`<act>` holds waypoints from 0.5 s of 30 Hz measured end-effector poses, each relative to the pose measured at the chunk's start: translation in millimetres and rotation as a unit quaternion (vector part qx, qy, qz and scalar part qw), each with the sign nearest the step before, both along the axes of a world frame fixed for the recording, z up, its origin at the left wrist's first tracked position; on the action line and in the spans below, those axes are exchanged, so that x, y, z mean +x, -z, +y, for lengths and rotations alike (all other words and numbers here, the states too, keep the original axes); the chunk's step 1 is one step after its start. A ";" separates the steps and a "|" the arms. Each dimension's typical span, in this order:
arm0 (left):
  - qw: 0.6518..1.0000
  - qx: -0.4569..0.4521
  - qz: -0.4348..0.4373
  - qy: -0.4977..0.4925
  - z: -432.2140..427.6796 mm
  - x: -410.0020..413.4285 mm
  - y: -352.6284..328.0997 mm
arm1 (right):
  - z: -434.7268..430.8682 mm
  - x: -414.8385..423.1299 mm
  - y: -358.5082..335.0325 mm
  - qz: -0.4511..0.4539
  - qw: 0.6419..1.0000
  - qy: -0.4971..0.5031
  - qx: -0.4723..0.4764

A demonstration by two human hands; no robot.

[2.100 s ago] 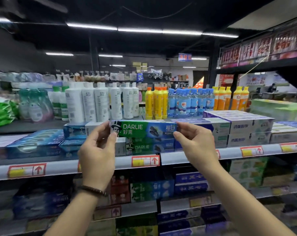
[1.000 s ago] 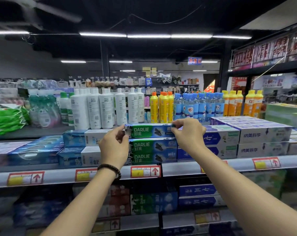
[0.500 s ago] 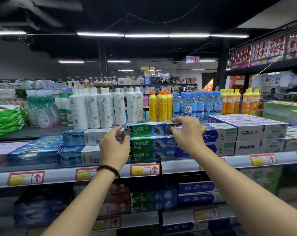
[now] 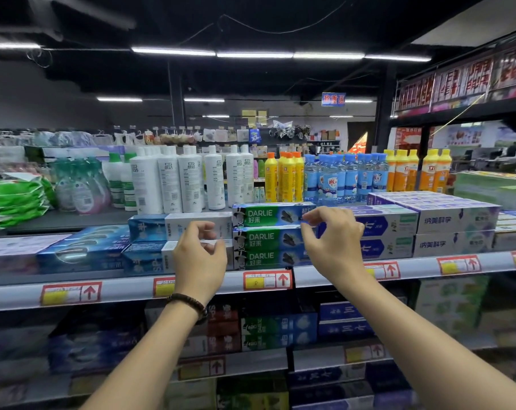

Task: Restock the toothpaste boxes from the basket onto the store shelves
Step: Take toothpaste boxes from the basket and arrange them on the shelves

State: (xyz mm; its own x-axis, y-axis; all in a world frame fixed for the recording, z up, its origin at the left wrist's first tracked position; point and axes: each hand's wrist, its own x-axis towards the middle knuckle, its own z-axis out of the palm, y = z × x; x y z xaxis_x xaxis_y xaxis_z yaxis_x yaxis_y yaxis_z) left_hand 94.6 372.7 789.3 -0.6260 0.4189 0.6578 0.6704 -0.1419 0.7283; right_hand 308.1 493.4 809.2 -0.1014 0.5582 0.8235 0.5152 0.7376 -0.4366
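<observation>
- On the shelf (image 4: pixel 123 290), the top box (image 4: pixel 262 216) caps a stack (image 4: pixel 262 250) (three high).
- Left hand (image 4: pixel 199 261): loosely curled, empty, beside the stack.
- Right hand (image 4: pixel 333 241): loosely curled at the top box's right end, gripping nothing.

Left grip (image 4: pixel 199 255) loosely curled, right grip (image 4: pixel 332 241) likewise, forearms raised

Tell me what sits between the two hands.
In the head view, a stack of three green toothpaste boxes on the shelf fills the gap between the left hand and the right hand.
</observation>
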 end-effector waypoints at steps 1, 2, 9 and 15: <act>1.000 0.006 0.004 0.008 -5.1 0.3 3.1 | -4.4 -0.2 2.7 -0.004 1.000 0.000 -0.005; 1.000 0.010 0.008 0.018 -10.2 0.8 6.9 | -8.5 0.0 5.6 -0.007 1.000 0.000 -0.013; 0.998 -0.001 0.004 0.070 -44.3 -0.3 33.7 | -44.6 -2.9 28.9 -0.026 0.998 0.005 -0.060; 0.995 -0.015 -0.010 0.098 -69.8 -6.1 45.5 | -82.1 -10.0 38.6 -0.020 0.993 -0.023 -0.115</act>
